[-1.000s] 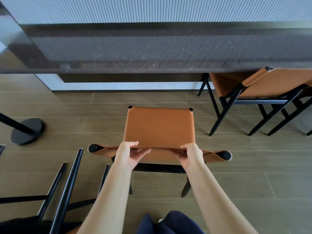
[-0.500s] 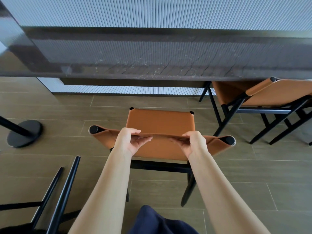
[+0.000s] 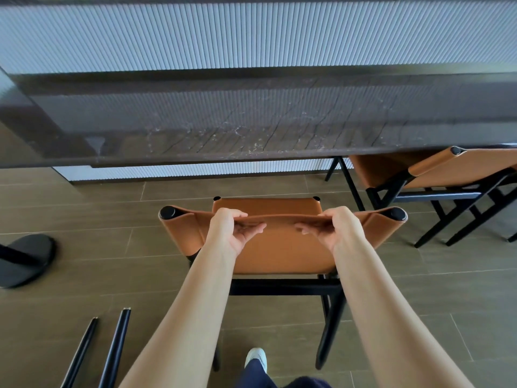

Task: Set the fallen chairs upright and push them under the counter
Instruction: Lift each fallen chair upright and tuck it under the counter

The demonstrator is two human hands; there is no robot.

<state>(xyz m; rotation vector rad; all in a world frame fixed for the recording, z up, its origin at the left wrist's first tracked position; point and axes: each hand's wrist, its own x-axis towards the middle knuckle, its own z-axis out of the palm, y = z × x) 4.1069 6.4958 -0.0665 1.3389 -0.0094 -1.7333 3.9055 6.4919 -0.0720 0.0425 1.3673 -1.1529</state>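
Chair (image 3: pixel 279 247) — nearer the counter (image 3: pixel 251 121) than before

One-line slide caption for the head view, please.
Upright tan leather chair with black frame, gripped at its backrest top by left hand and right hand, before the dark stone counter.

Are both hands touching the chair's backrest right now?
Touching. The head view shows the left hand and right hand each gripping the tan backrest at its top edge, fingers curled over it.
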